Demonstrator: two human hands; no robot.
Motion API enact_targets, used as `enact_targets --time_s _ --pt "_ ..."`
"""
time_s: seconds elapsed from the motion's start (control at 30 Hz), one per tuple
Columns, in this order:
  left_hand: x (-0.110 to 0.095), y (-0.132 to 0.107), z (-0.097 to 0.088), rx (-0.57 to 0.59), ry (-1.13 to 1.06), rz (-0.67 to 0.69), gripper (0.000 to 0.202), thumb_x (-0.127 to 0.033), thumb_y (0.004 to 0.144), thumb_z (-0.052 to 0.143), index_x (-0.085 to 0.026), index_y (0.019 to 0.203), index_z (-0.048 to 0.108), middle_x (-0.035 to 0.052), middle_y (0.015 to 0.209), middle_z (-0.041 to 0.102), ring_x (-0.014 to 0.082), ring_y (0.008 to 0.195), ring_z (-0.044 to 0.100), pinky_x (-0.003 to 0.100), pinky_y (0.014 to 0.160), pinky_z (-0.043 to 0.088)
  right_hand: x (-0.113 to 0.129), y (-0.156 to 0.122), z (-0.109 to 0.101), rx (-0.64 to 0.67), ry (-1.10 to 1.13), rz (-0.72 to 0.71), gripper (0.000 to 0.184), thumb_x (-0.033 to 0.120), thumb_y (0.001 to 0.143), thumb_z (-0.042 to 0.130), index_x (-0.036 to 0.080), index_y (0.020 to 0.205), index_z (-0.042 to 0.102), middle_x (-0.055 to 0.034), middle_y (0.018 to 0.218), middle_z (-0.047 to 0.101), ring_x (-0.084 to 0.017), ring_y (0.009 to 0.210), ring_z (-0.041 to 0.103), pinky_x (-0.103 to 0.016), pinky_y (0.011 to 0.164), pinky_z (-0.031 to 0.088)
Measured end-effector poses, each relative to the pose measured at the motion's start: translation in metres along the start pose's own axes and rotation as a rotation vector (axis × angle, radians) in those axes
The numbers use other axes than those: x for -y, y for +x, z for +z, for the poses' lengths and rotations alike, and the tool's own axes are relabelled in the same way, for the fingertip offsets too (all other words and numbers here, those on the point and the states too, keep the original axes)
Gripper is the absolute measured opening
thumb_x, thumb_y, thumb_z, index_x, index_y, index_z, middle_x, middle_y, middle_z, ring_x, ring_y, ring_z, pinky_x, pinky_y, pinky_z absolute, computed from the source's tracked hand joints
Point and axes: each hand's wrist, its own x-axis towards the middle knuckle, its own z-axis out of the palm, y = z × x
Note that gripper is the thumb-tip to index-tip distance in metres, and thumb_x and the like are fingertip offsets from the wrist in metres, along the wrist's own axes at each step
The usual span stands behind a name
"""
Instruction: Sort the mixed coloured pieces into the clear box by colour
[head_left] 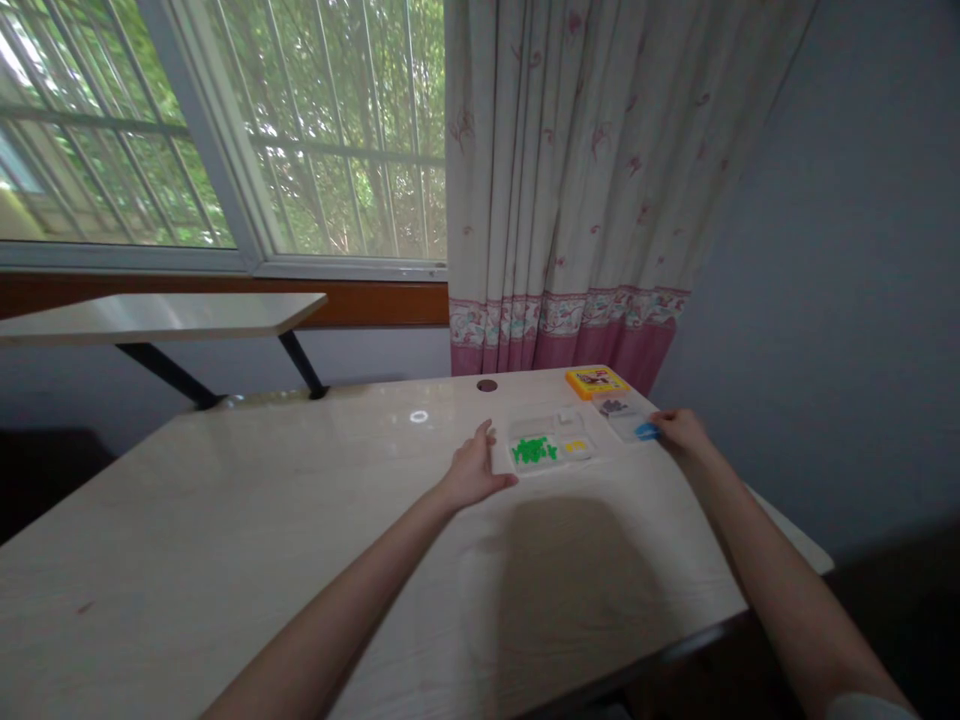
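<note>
A clear plastic tray with compartments lies towards the right of the table. Small green pieces fill its front left compartment, and a few yellow pieces lie in the one beside it. My left hand is open at the tray's left edge, thumb and fingers spread around that corner. To the right is a second clear container with dark grey pieces at its back. My right hand is closed in a pinch at a small blue plastic piece over this container's front right; its exact kind is unclear.
A yellow-orange box with a printed top lies behind the containers. A raised shelf on black legs stands at the back left. The table has a round dark cable hole. A curtain hangs behind.
</note>
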Motion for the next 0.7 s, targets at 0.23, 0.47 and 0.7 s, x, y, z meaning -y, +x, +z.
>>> enact_targets --time_s 0.23,0.47,0.7 --pt "-0.009 0.016 0.020 -0.033 0.069 -0.040 0.114 -0.047 0.049 0.074 -0.012 0.135 0.007 0.0177 0.119 0.049 0.0336 0.111 0.043 0.048 0.094 0.025 0.002 -0.009 0.005 0.001 -0.128 0.008 0.034 0.032 0.077 0.051 0.011 0.097 0.067 -0.0151 0.092 0.067 -0.025 0.085 0.062 -0.030 0.071 0.044" --pt "-0.013 0.019 0.024 -0.028 0.104 -0.058 0.109 -0.041 0.054 0.071 -0.014 0.135 0.004 0.0137 0.113 0.053 0.0314 0.110 0.045 0.047 0.094 0.025 0.008 -0.016 0.003 -0.034 -0.171 -0.037 0.039 0.034 0.082 0.043 0.009 0.104 0.062 -0.0164 0.096 0.064 -0.025 0.091 0.059 -0.031 0.077 0.043" --pt "0.004 -0.027 -0.012 0.027 0.135 0.024 0.091 -0.041 0.056 0.070 -0.015 0.130 0.025 0.0139 0.113 0.053 0.0309 0.108 0.046 0.046 0.092 0.030 0.065 -0.056 0.003 -0.280 -0.098 -0.459 0.039 0.033 0.081 0.044 0.012 0.112 0.055 -0.0158 0.111 0.051 -0.027 0.105 0.045 -0.042 0.091 0.034"
